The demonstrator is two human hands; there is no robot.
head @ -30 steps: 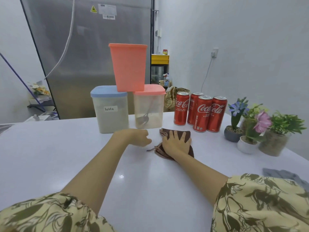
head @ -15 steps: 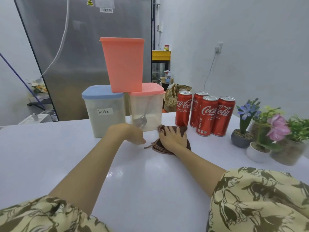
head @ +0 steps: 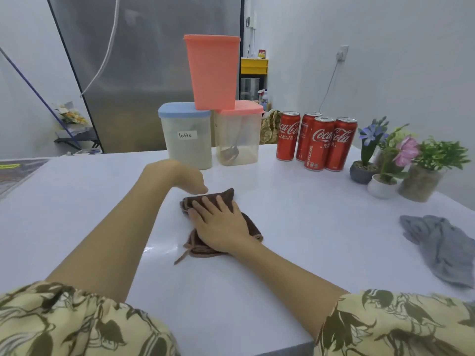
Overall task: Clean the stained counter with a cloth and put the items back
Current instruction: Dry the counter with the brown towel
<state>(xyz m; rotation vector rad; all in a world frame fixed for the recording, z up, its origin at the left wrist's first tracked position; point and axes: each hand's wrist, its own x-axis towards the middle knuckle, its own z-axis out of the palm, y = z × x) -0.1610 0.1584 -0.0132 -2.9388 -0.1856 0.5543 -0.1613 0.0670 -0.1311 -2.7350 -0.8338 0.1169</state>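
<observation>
A brown cloth (head: 226,196) lies bunched on the white counter (head: 308,201) in the middle of the view. My right hand (head: 221,224) presses flat on it with fingers straight and spread. My left hand (head: 185,179) hovers just left of and beyond the cloth, wrist bent down, fingers loosely curled and holding nothing. Behind stand a blue-lidded container (head: 186,136) labelled latte, a pink-lidded clear container (head: 237,134) with a spoon inside, and an orange tub (head: 212,71) stacked on both.
Several red cola cans (head: 317,142) stand at the back right. Small potted plants (head: 401,163) cluster at the right edge. A grey cloth (head: 442,247) lies crumpled at the near right. A steel fridge (head: 144,60) stands behind the counter.
My right hand has drawn the brown cloth toward me, away from the containers and a little left. My left hand came back with it.
</observation>
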